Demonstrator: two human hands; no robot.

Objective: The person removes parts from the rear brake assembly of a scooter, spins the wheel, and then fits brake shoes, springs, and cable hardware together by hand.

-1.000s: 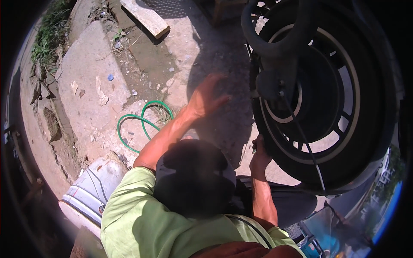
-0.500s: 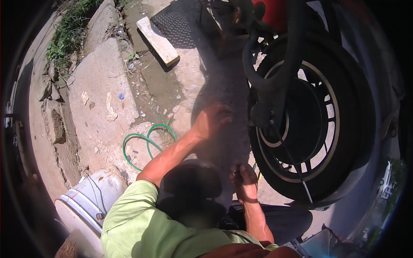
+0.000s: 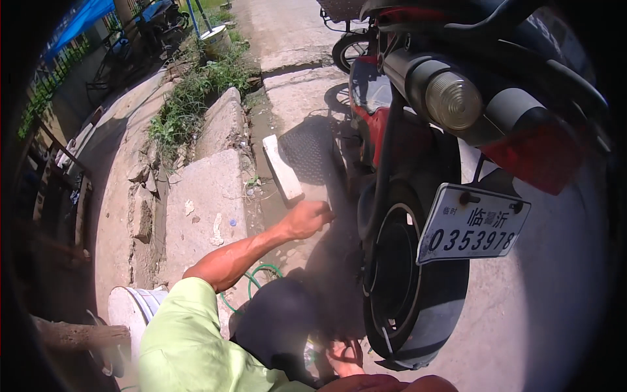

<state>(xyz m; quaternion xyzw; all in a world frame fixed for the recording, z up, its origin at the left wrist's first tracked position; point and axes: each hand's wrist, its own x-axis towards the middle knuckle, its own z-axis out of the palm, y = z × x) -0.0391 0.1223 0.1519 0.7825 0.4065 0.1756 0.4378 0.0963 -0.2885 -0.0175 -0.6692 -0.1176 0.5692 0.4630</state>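
The rear wheel (image 3: 397, 268) of a red-and-black motorcycle stands upright on the paved ground, right of the picture's middle, its black tyre beneath the mudguard. The right hand (image 3: 346, 358) is low in the picture, just beside the wheel's lower left edge; its fingers are partly hidden, so I cannot tell whether it grips anything. The left hand (image 3: 307, 219) is stretched out left of the wheel, apart from it, fingers curled into a loose fist; what may lie inside cannot be made out.

Behind the wheel hangs a white licence plate (image 3: 473, 225), tilted, bearing dark printed writing: small characters at the upper left, larger ones beside them and a row of big digits underneath. Above it are a round clear lamp (image 3: 454, 99) and a red lens (image 3: 532, 157).

Left of the wheel, a pale oblong block (image 3: 282, 168) lies beyond the left hand. A green hose (image 3: 264, 269) loops below that forearm, and a white bucket (image 3: 134, 310) lies near the light-green sleeve (image 3: 179, 326). Farther off are grass (image 3: 196, 91) and a blue tarpaulin (image 3: 81, 23).
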